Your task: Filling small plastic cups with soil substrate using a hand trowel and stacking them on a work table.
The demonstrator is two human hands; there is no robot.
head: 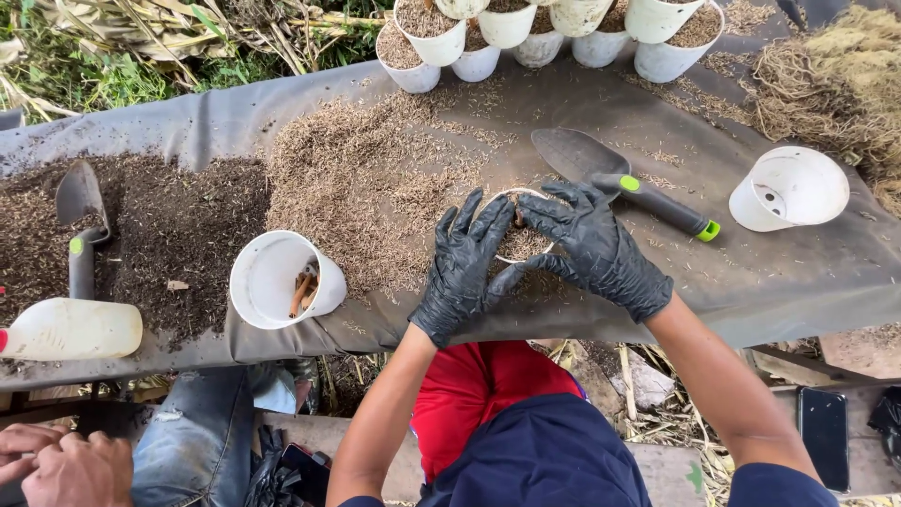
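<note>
Both gloved hands, left (462, 268) and right (591, 246), clasp a husk-filled white pot (519, 242) near the bench (770, 282) front edge (trowel (619, 181) just behind); husks and dark soil (178, 225) cover the grey sheet leftward.

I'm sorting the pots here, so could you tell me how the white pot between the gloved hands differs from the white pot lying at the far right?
The pot between the hands stands upright, while the pot at the far right lies tipped on its side. The held pot is filled with husk-like mix; the right one looks empty, its holed base showing. The left hand and right hand cup the first; nothing touches the second. Both are white and rest on the grey sheet.
</note>
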